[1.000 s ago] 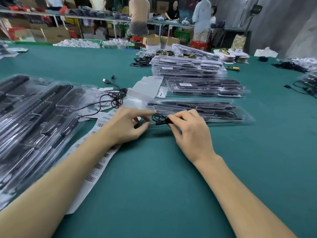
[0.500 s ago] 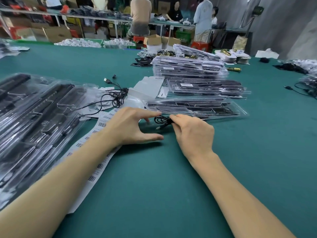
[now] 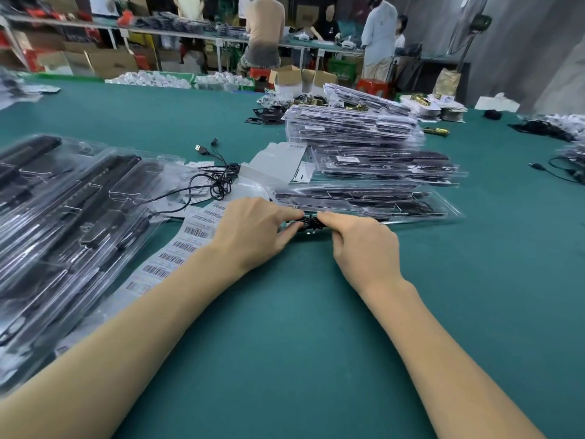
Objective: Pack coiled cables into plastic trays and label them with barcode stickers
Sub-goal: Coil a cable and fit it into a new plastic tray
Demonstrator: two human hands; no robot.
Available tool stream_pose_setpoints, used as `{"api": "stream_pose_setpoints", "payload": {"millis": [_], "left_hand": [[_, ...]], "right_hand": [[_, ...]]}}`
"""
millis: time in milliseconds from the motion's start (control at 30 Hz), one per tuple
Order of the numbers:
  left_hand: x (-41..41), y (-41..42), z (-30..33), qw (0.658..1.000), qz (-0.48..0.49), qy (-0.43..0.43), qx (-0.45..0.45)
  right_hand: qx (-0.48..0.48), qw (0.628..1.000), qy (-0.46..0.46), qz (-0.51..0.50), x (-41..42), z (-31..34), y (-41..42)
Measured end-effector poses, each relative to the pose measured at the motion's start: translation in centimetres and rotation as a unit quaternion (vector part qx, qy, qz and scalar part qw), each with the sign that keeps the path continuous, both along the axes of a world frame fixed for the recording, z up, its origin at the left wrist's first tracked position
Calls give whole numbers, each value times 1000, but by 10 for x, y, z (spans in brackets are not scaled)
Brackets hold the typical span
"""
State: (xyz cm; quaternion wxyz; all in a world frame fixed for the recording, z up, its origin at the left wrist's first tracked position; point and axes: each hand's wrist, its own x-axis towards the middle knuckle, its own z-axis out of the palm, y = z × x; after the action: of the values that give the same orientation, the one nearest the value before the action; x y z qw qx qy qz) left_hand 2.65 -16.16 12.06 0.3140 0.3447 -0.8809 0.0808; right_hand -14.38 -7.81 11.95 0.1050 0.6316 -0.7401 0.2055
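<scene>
Both hands pinch a small coiled cable (image 3: 308, 222) just in front of the nearest clear tray (image 3: 411, 208) on the green counter (image 3: 285, 343): the left hand (image 3: 253, 231) from the left, the right hand (image 3: 364, 245) from the right. Best to keep the loops tight and flat, then slide them level into the tray pocket. The cable is thin, black and bunched.

I see a green table (image 3: 285, 327), black cables (image 3: 218, 180), and white stickers (image 3: 186, 245) with black stripes.
</scene>
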Motion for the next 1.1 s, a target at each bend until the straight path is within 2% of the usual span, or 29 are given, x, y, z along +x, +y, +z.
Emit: {"api": "stream_pose_setpoints", "payload": {"millis": [133,400,533,733,867,1100], "left_hand": [[-5,1,0,996,30,-64,-51],[-11,4,5,993,80,-83,-15],[-12,4,5,985,103,-134,-21],[-19,4,6,975,104,-191,-36],[-20,5,7,981,83,-173,-19],[-28,8,6,972,97,-216,-7]], "right_hand": [[-1,999,-22,-27,4,-1,-5],[27,999,10,-29,6,-1,12],[59,997,25,-53,-15,2,24],[73,997,1,-25,-15,-3,20],[52,996,-62,-35,-12,-6,17],[66,995,-65,-28,-8,-6,20]]}}
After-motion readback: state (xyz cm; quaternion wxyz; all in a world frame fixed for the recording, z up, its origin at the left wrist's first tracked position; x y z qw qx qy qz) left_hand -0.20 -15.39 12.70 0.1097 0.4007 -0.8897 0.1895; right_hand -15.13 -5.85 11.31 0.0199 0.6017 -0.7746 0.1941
